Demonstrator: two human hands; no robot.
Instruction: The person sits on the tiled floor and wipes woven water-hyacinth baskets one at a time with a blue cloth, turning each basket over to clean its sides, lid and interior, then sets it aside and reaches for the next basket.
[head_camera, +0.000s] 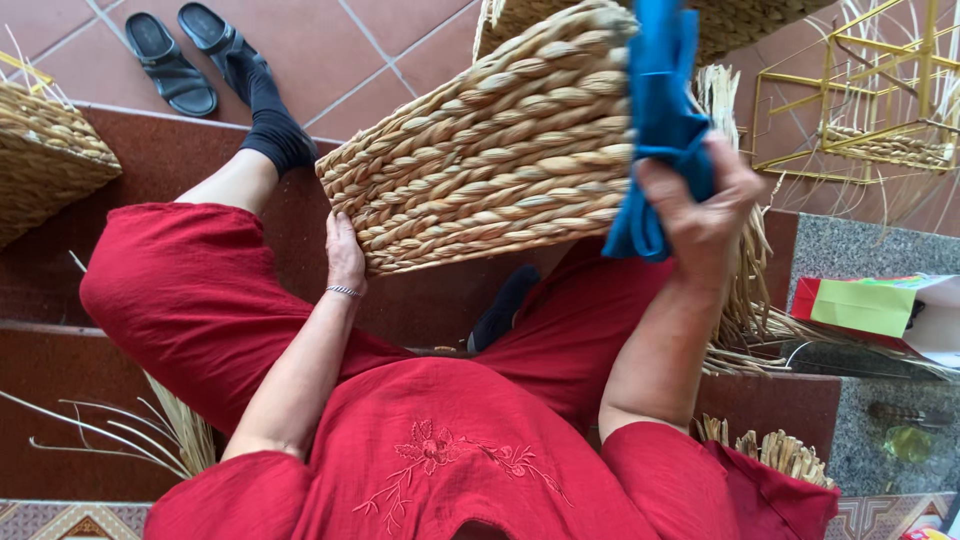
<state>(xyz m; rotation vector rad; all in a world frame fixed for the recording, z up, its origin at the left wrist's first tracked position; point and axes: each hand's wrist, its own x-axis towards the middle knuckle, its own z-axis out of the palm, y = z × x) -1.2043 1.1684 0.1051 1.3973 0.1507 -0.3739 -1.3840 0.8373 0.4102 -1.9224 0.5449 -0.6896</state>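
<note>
Seemingly to steady it, the left hand (345, 255) cups the woven basket's (490, 150) underside while the right hand (700, 205) clenches a blue cloth (660, 100) against it.

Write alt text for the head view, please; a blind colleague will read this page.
Seen from above, a seated person in red clothes holds a woven straw basket, left hand supporting its lower edge, right hand pressing a blue cloth to its side. Black sandals lie on the tiled floor, with a yellow wire frame and loose straw at the right.
</note>
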